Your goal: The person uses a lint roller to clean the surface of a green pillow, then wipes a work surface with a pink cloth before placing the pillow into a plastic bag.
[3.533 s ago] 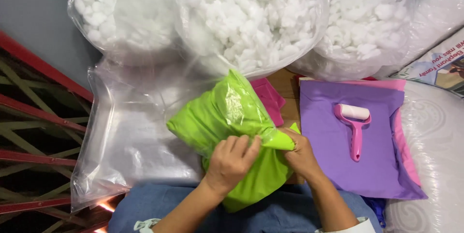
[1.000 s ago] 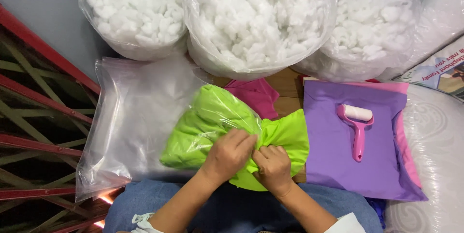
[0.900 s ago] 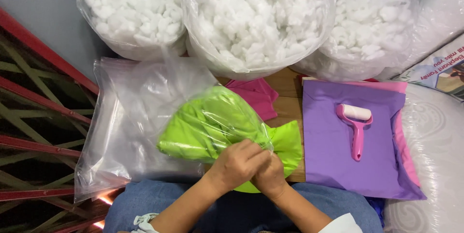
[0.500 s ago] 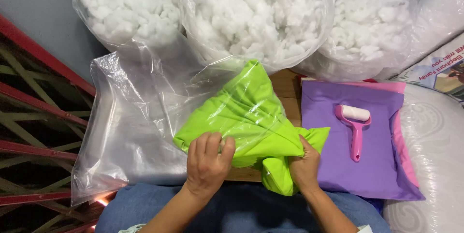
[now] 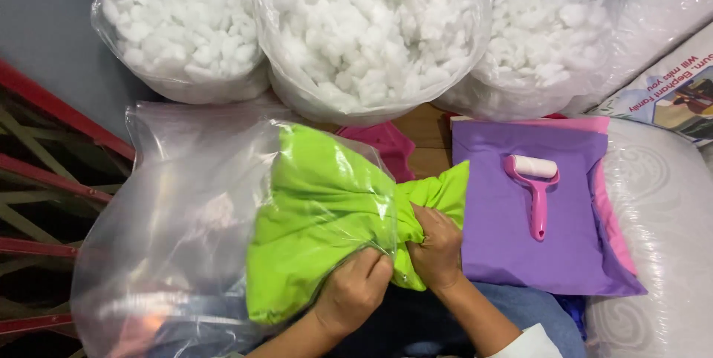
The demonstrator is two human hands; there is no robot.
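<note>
three clear sacks of white stuffing (image 5: pixel 371 31) line the back of the work area from ten to two o'clock, and a large clear bag (image 5: pixel 178 232) sprawls at nine o'clock across the person's lap. the green pillow (image 5: pixel 319 217), which half a second ago lay out in the open with only plastic behind it, now sits mostly inside that bag, its fat end pointing to ten o'clock under the film and only its bunched tail sticking out toward three o'clock. that suggests the bagging is well along, with the tail and the bag mouth left to deal with. at three o'clock a purple cloth (image 5: pixel 520 246) lies flat over a pink one, apart from the pillow's tail, with a pink lint roller (image 5: pixel 536 191) resting on it, handle toward six. a bit of magenta cloth (image 5: pixel 382 142) peeks out at twelve o'clock behind the pillow. the left hand (image 5: pixel 355 291), at six o'clock, is closed on the bag's edge and the pillow beneath it; the right hand (image 5: pixel 438 246), just beside it at five o'clock, is clenched around the green tail.
</note>
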